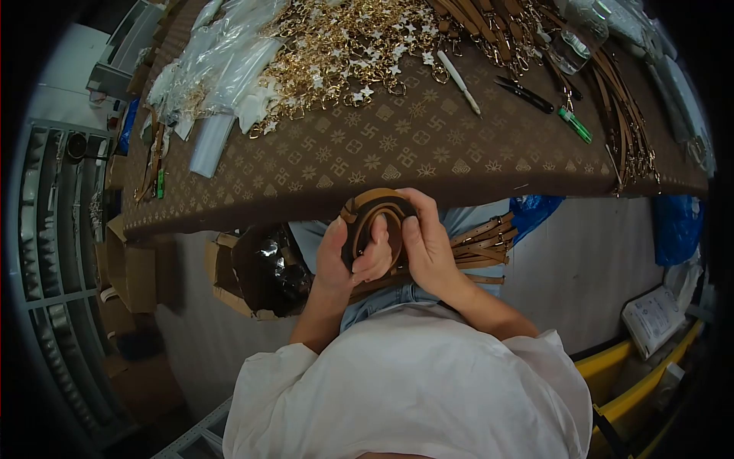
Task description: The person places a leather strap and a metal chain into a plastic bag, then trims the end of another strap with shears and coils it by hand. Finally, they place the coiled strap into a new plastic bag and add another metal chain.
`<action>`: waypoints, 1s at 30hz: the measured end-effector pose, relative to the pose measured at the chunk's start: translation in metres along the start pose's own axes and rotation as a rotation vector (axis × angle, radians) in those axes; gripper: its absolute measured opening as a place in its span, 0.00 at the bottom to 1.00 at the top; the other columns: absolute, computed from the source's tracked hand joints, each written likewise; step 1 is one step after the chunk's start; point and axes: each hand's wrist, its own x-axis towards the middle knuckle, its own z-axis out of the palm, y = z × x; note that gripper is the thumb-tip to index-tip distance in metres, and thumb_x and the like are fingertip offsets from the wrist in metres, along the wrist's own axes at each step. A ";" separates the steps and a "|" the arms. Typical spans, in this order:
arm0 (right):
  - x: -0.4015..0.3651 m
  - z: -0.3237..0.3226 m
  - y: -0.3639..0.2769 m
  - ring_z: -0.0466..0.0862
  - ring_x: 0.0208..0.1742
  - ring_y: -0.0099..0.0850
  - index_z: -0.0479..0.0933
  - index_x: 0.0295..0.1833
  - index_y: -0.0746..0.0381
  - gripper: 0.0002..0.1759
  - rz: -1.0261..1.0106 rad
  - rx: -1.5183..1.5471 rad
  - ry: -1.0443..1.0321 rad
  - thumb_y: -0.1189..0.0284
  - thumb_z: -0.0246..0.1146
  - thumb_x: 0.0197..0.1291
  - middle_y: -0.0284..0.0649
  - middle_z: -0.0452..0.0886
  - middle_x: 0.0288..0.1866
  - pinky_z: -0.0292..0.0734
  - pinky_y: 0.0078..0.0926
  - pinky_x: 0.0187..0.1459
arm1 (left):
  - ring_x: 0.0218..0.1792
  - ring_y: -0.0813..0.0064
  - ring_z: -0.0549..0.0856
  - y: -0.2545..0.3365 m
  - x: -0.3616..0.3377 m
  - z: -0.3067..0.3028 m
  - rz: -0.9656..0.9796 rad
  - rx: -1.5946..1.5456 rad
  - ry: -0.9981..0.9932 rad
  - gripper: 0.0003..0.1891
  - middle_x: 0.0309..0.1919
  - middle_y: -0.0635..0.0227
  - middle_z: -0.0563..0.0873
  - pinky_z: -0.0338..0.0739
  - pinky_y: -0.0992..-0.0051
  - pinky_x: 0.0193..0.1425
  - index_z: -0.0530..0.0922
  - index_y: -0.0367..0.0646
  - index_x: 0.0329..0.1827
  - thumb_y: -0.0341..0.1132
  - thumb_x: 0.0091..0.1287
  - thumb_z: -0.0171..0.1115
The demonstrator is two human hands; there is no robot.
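A coiled strap (pixel 380 200), tan and dark brown, is held between both hands just in front of the table's near edge. My left hand (pixel 348 256) wraps round the coil's left side, with fingers reaching inside the loop. On the right side, my right hand (pixel 428 243) grips the coil with its thumb along the rim. More tan straps (pixel 485 241) lie across the lap, to the right of and below my right hand.
The patterned brown tablecloth (pixel 344 153) carries a pile of gold clasps (pixel 336 61), plastic bags (pixel 210 76), a white pen (pixel 459 83), black scissors or pliers (pixel 524 95), a green object (pixel 575 125) and hanging straps (pixel 623 122). An open cardboard box (pixel 229 287) stands below left.
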 end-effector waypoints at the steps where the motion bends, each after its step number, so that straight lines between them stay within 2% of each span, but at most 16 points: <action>1: 0.005 -0.006 -0.010 0.76 0.48 0.41 0.59 0.63 0.68 0.25 0.218 0.004 -0.068 0.62 0.47 0.69 0.50 0.72 0.49 0.70 0.28 0.50 | 0.06 0.86 0.62 0.000 0.000 -0.001 0.008 0.005 -0.003 0.28 0.09 0.76 0.66 0.54 0.84 0.10 0.68 0.36 0.37 0.58 0.67 0.46; 2: 0.008 -0.010 -0.016 0.76 0.48 0.41 0.58 0.63 0.68 0.25 0.438 0.005 -0.137 0.62 0.46 0.69 0.51 0.73 0.48 0.69 0.27 0.50 | 0.06 0.86 0.62 0.000 0.000 -0.002 0.009 -0.009 -0.005 0.27 0.09 0.76 0.66 0.54 0.83 0.10 0.68 0.36 0.37 0.59 0.67 0.46; 3: 0.008 -0.012 -0.013 0.76 0.48 0.41 0.58 0.63 0.68 0.25 0.431 0.005 -0.145 0.62 0.46 0.69 0.51 0.73 0.48 0.69 0.27 0.50 | 0.06 0.86 0.61 0.001 0.000 -0.002 0.011 -0.022 -0.007 0.27 0.10 0.76 0.66 0.54 0.83 0.09 0.68 0.37 0.38 0.59 0.67 0.45; 6: 0.006 -0.011 -0.006 0.74 0.51 0.44 0.52 0.66 0.70 0.37 0.113 -0.146 -0.212 0.58 0.58 0.62 0.53 0.70 0.51 0.68 0.30 0.53 | 0.07 0.85 0.63 0.000 0.001 0.003 0.052 -0.012 0.058 0.27 0.10 0.75 0.66 0.55 0.83 0.10 0.68 0.38 0.37 0.59 0.67 0.45; 8: 0.005 -0.006 -0.015 0.72 0.54 0.47 0.46 0.67 0.73 0.57 -0.038 -0.337 -0.211 0.51 0.71 0.44 0.55 0.66 0.54 0.67 0.35 0.55 | 0.09 0.83 0.64 -0.009 0.004 0.001 0.121 0.046 0.079 0.27 0.11 0.74 0.67 0.57 0.84 0.12 0.67 0.38 0.38 0.59 0.67 0.45; 9: 0.004 -0.003 -0.014 0.69 0.56 0.50 0.40 0.68 0.75 0.74 -0.049 -0.416 -0.201 0.48 0.78 0.24 0.58 0.63 0.56 0.66 0.38 0.56 | 0.10 0.82 0.64 -0.010 0.005 0.006 0.121 -0.025 0.113 0.27 0.12 0.73 0.68 0.60 0.83 0.14 0.67 0.38 0.38 0.59 0.67 0.45; 11: 0.003 -0.001 -0.016 0.69 0.60 0.47 0.38 0.69 0.73 0.78 -0.038 -0.518 -0.217 0.39 0.74 0.21 0.56 0.61 0.61 0.64 0.35 0.60 | 0.10 0.82 0.64 -0.012 0.008 0.012 0.139 -0.016 0.162 0.27 0.13 0.72 0.68 0.62 0.81 0.15 0.67 0.39 0.39 0.59 0.67 0.45; 14: 0.009 -0.002 -0.016 0.71 0.59 0.44 0.41 0.70 0.69 0.72 0.096 -0.403 -0.265 0.47 0.78 0.26 0.53 0.66 0.59 0.69 0.35 0.57 | 0.19 0.80 0.70 -0.011 0.013 0.014 0.191 0.181 0.145 0.28 0.19 0.70 0.71 0.69 0.80 0.25 0.67 0.39 0.41 0.61 0.68 0.41; 15: 0.012 -0.003 -0.020 0.73 0.58 0.40 0.43 0.69 0.67 0.65 0.155 -0.306 -0.282 0.57 0.78 0.32 0.50 0.68 0.58 0.70 0.32 0.56 | 0.19 0.80 0.70 -0.008 0.012 0.014 0.215 0.191 0.151 0.28 0.19 0.70 0.71 0.69 0.80 0.25 0.67 0.39 0.41 0.61 0.68 0.41; 19: 0.014 -0.012 -0.009 0.79 0.49 0.38 0.49 0.66 0.70 0.54 0.126 -0.261 -0.261 0.66 0.75 0.36 0.50 0.75 0.50 0.74 0.28 0.50 | 0.40 0.77 0.76 0.012 0.009 0.016 0.075 0.548 0.075 0.29 0.34 0.68 0.76 0.70 0.75 0.50 0.70 0.37 0.54 0.57 0.70 0.41; 23: 0.017 -0.018 -0.012 0.75 0.53 0.34 0.50 0.66 0.69 0.53 0.161 -0.186 -0.191 0.65 0.74 0.38 0.47 0.72 0.53 0.70 0.27 0.54 | 0.42 0.77 0.78 0.056 0.010 -0.010 0.155 1.024 0.013 0.24 0.39 0.66 0.79 0.71 0.76 0.49 0.76 0.34 0.47 0.51 0.70 0.47; 25: 0.018 -0.021 -0.013 0.74 0.53 0.33 0.50 0.66 0.68 0.52 0.190 -0.134 -0.186 0.66 0.74 0.39 0.47 0.71 0.53 0.69 0.27 0.55 | 0.47 0.73 0.80 0.089 0.011 -0.010 0.095 0.978 0.177 0.21 0.43 0.62 0.80 0.74 0.74 0.53 0.76 0.33 0.50 0.45 0.69 0.51; 27: 0.017 -0.023 -0.014 0.73 0.54 0.33 0.50 0.66 0.68 0.52 0.220 -0.086 -0.177 0.67 0.74 0.39 0.46 0.71 0.54 0.68 0.27 0.56 | 0.42 0.77 0.81 0.132 0.016 -0.031 0.296 1.297 0.551 0.14 0.36 0.67 0.82 0.76 0.77 0.48 0.77 0.33 0.46 0.37 0.70 0.52; 28: 0.016 -0.025 -0.015 0.73 0.54 0.33 0.50 0.66 0.68 0.52 0.211 -0.087 -0.177 0.67 0.73 0.39 0.46 0.71 0.54 0.68 0.27 0.56 | 0.34 0.78 0.81 0.157 0.016 -0.060 0.460 1.426 0.838 0.09 0.33 0.64 0.82 0.74 0.76 0.37 0.80 0.36 0.40 0.32 0.65 0.57; 29: 0.015 -0.026 -0.015 0.73 0.54 0.33 0.50 0.66 0.68 0.51 0.201 -0.088 -0.175 0.68 0.73 0.39 0.46 0.71 0.54 0.67 0.27 0.56 | 0.32 0.72 0.81 0.184 0.013 -0.074 0.749 1.789 0.993 0.07 0.32 0.60 0.82 0.74 0.73 0.36 0.80 0.35 0.37 0.31 0.62 0.59; 30: 0.014 -0.029 -0.014 0.73 0.54 0.33 0.50 0.66 0.68 0.51 0.197 -0.089 -0.173 0.68 0.73 0.39 0.46 0.71 0.54 0.67 0.27 0.56 | 0.33 0.63 0.82 0.213 0.006 -0.101 0.782 1.986 1.187 0.09 0.33 0.57 0.82 0.75 0.69 0.38 0.81 0.35 0.38 0.32 0.59 0.62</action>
